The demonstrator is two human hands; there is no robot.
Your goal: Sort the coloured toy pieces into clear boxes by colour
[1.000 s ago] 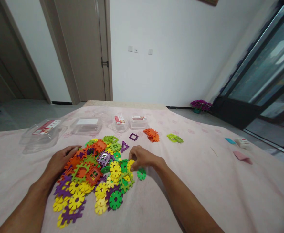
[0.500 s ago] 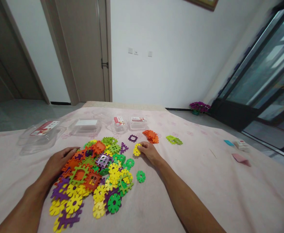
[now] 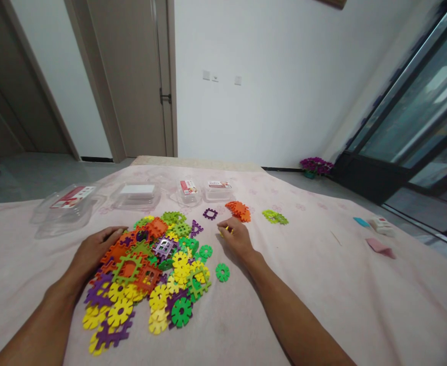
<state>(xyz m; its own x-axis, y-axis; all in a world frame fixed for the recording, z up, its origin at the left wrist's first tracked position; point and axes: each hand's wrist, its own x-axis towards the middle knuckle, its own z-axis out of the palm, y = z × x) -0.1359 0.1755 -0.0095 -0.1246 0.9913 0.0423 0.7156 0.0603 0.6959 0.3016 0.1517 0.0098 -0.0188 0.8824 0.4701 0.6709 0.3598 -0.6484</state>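
Note:
A heap of plastic interlocking pieces (image 3: 147, 274) lies on the cloth: orange, purple and lime squares with yellow and green notched discs. Along its far left edge rests my left hand (image 3: 99, 249), fingers stretched out against the pieces and gripping none. My right hand (image 3: 238, 239) is pinched on a yellow notched disc (image 3: 226, 231), mostly hidden by the fingers, to the right of the heap. Just beyond that hand is a stack of orange square pieces (image 3: 239, 211). A purple square frame (image 3: 210, 213) and a purple triangle (image 3: 196, 228) lie to its left, and a green disc (image 3: 222, 272) lies nearer me.
Clear plastic boxes (image 3: 139, 195) with lids line the back left of the pink cloth (image 3: 303, 284). Lime pieces (image 3: 275, 217) lie right of the orange stack. Farther right are a thin stick (image 3: 336, 238), a pink cloth scrap (image 3: 380, 248), a blue item (image 3: 361, 222) and a white pack (image 3: 381, 226).
My right hand has turned and shifted slightly right with the yellow disc, which is now mostly covered by the fingers. The left hand stays by the heap. The view has shifted slightly.

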